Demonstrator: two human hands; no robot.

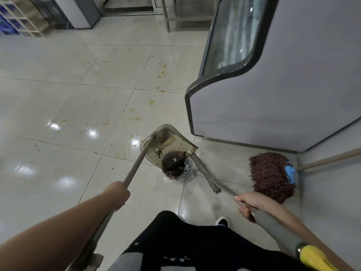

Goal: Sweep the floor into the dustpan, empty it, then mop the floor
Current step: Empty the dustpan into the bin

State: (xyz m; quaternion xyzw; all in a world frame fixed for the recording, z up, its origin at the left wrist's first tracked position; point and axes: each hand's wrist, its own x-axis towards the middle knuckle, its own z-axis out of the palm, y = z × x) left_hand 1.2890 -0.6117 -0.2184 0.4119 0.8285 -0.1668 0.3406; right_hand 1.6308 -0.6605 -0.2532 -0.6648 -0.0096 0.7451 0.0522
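While the pale tiled floor [64, 106] fills most of the view, speckled with yellowish stains toward the far middle, one grey display cabinet [273, 90] with a curved glass front stands at the right. One brown string mop [271, 176] lies on the floor near the cabinet's base, its wooden handle running off to the right, well apart from both hands.

One translucent dustpan [166, 143] is tipped forward over one small bin [178, 170] lined with a clear bag; dark debris sits at the pan's lower lip, just above the bin's mouth. The pan lies far and slightly right of the left hand [119, 195], and its long handle [136, 163] runs from that hand up and away to the pan. The left hand grips this handle with fingers wrapped round it, and is the nearer hand to the pan along that axis.

The right hand [249, 202] holds one broom [208, 176] by its grey handle, fingers curled round; the broom head rests on the floor just right of the bin.

Judging from this, emptying is under way; a further tilt along the handle's axis should drop the remaining debris.
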